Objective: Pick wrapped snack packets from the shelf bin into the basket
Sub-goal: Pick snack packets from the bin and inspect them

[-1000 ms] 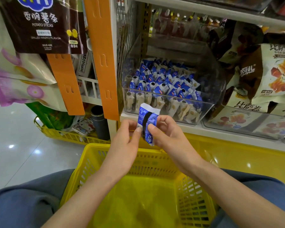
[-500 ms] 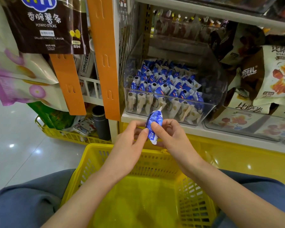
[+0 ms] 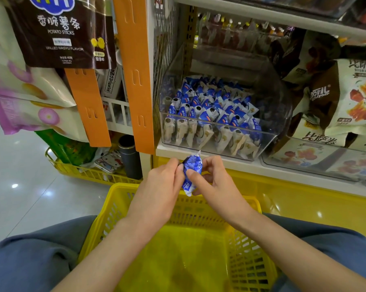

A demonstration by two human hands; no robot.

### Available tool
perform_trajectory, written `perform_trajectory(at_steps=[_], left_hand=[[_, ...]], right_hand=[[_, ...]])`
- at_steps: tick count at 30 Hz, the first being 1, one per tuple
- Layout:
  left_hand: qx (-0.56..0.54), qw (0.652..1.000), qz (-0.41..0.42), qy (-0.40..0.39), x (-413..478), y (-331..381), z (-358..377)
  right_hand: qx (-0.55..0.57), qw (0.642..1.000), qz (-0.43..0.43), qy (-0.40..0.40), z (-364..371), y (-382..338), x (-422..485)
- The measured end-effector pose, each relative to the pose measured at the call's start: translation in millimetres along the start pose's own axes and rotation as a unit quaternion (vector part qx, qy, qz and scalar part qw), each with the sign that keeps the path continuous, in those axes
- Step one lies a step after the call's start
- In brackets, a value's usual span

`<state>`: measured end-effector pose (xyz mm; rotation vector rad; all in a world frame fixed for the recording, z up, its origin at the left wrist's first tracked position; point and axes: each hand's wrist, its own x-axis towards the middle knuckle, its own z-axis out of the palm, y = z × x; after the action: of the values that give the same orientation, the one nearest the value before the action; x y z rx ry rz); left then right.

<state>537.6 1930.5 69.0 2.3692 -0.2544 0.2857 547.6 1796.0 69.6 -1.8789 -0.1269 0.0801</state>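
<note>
A blue and white wrapped snack packet (image 3: 191,167) is pinched between both hands just above the far rim of the yellow basket (image 3: 123,199). My left hand (image 3: 156,192) holds its left side and my right hand (image 3: 215,186) holds its right side with thumb and fingers. Behind them a clear shelf bin (image 3: 270,114) holds several of the same blue and white packets (image 3: 209,110). The basket rests on my lap and its floor looks bare.
An orange shelf upright (image 3: 135,76) stands left of the bin. Large snack bags (image 3: 350,98) fill the bin to the right. Hanging chip bags (image 3: 61,32) are at upper left. A second yellow basket (image 3: 72,167) with a dark flask (image 3: 130,157) sits on the floor.
The packet has turned from flat and upright to crumpled and edge-on between my fingers. Both hands have stayed over the basket's far rim.
</note>
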Motion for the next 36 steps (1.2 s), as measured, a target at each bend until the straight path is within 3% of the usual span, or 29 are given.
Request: perform_trajectory(at_steps=[7,15,23,28,33,36], left_hand=[[-0.034,0.999,0.005,0.018,-1,8,-5],[-0.011,0.998,0.055,0.000,1,3,-1],[-0.119,0.992,-0.024,0.043,9,-3,6],[-0.114,0.992,-0.051,-0.025,6,-4,14],[-0.119,0.991,-0.052,-0.007,6,-6,12],[-0.122,0.990,-0.064,0.012,8,-8,7]], right_hand=[[-0.042,0.996,-0.061,-0.041,0,1,-3],[0.074,0.997,0.027,-0.021,7,2,-6],[0.044,0.999,0.009,0.000,7,5,-4],[0.080,0.995,0.045,0.042,2,7,9],[0.089,0.995,0.043,0.031,6,10,7],[0.092,0.995,0.017,-0.016,9,10,3]])
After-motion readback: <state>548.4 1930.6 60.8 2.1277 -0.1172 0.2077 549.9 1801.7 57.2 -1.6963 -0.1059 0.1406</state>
